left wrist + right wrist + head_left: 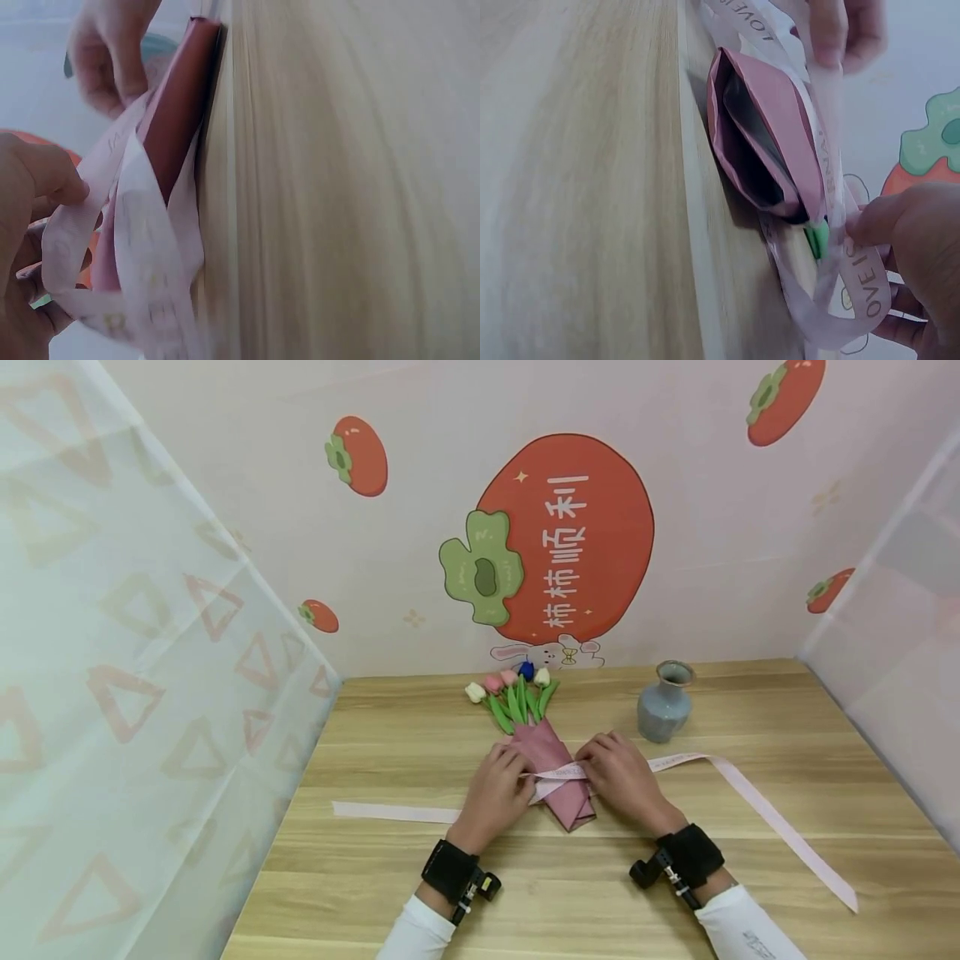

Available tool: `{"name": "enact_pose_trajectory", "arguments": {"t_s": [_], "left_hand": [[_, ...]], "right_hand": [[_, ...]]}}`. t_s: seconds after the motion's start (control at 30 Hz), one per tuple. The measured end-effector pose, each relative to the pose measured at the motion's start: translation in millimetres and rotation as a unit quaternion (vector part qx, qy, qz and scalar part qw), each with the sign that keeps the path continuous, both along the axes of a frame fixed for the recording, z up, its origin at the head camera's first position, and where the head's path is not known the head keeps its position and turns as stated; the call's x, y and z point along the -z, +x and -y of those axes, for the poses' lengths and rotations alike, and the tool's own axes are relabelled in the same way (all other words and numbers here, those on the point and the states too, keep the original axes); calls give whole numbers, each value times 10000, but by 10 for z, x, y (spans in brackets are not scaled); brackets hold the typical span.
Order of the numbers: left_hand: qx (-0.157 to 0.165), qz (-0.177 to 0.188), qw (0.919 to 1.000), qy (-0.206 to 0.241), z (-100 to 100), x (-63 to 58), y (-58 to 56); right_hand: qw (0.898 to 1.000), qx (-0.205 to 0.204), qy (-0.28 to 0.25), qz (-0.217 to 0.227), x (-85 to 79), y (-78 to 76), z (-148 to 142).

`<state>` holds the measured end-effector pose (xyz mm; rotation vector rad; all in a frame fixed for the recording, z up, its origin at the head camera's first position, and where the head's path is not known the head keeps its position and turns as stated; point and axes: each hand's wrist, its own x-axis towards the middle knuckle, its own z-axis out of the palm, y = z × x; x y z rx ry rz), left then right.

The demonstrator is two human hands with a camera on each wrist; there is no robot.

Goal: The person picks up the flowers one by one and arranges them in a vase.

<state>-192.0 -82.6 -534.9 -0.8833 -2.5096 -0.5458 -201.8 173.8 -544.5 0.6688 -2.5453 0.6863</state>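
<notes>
Head view: pale wall point(405, 543) with red fruit prints at back, wood-grain table point(562, 902) in front. Long pale-pink ribbon point(561, 772), lettered, crosses the bouquet point(538, 742); one tail lies out to the left, the other out to the right and down toward the person. Bouquet, in mauve wrapping point(546, 752), lies mid-table between the two hands, flower end toward the wall. Left hand point(495, 789) pinches the ribbon, thumb on one face, fingers behind. Right hand point(621, 777) pinches it too, across the wrapping. Black band point(690, 854) on each wrist. Grey-blue vase point(664, 708) stands upright beyond the right hand, apart from the bouquet. Tulip heads point(493, 683): two white, two pink, one blue.
</notes>
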Motion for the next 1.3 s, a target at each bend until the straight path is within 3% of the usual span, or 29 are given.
{"name": "enact_pose_trajectory", "arguments": {"t_s": [0.37,0.77,1.03,1.3], "left_hand": [[-398,-19,9982,444,358,11,6],[-935,459,9925,634,685,34,21],[-1149,553,9904,535,814,79,38],[-1097,770,9899,459,805,75,61]], "right_hand": [[9985,419,-302,159,37,25,-183],[9930,1011,-470,399,38,41,-314],[9873,1429,-638,262,26,51,-371],[9852,1527,-717,311,37,34,-402]]}}
